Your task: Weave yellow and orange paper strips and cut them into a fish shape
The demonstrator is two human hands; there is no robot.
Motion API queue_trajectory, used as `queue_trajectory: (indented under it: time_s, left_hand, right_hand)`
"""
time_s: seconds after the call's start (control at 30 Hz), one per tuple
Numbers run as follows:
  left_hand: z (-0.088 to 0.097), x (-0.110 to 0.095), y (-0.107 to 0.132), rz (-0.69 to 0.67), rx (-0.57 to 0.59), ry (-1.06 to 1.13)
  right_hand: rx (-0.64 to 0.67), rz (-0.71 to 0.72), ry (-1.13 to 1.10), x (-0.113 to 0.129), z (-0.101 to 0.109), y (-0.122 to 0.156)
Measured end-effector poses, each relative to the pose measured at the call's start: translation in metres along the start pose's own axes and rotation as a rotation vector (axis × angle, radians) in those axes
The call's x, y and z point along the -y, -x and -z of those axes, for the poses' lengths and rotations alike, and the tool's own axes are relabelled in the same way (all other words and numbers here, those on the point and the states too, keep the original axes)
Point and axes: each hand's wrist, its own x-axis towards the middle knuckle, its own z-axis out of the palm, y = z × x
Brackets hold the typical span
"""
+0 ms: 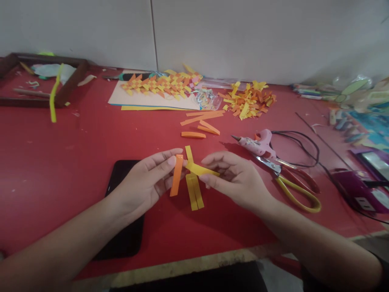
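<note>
Left hand (146,174): thumb and fingers pinch a flat, folded orange paper strip (176,178), which points downward. Right hand (238,178): thumb and fingers grip the end of a yellow folded paper strip (206,170), its other end meeting the left fingertips between the hands. Directly below is a pair of parallel yellow paper strips (194,192) — whether joined to the held one cannot be determined.

Beneath the left forearm lies a black, rectangular, round-cornered device (127,239), flat on the red tabletop (60,150). Just beyond the hands are loose, narrow orange paper strips (193,134). To the right, a pink plastic glue gun (264,144) overlaps metal scissors with red and yellow handles (270,164).

Farther back, a woven orange-and-yellow paper chain (161,84) rests on stacked coloured sheets (136,98) — beside it, a heap of small orange and yellow paper pieces (251,101).
</note>
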Motion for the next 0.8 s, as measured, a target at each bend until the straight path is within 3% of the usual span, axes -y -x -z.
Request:
queue_trajectory:
  time_s: [0.37, 0.63, 0.8]
  left_hand:
    - [-0.003, -0.001, 0.0, -0.031, -0.078, 0.033]
    - [0.004, 0.003, -0.001, -0.064, -0.01, 0.022]
    - [0.004, 0.003, -0.002, -0.066, -0.016, 0.033]
  right_hand:
    - [0.008, -0.015, -0.167, 0.002, 0.002, -0.001]
    - [0.104, -0.134, -0.295, -0.003, 0.004, -0.004]
    - [0.05, -0.148, -0.365, -0.008, 0.006, -0.009]
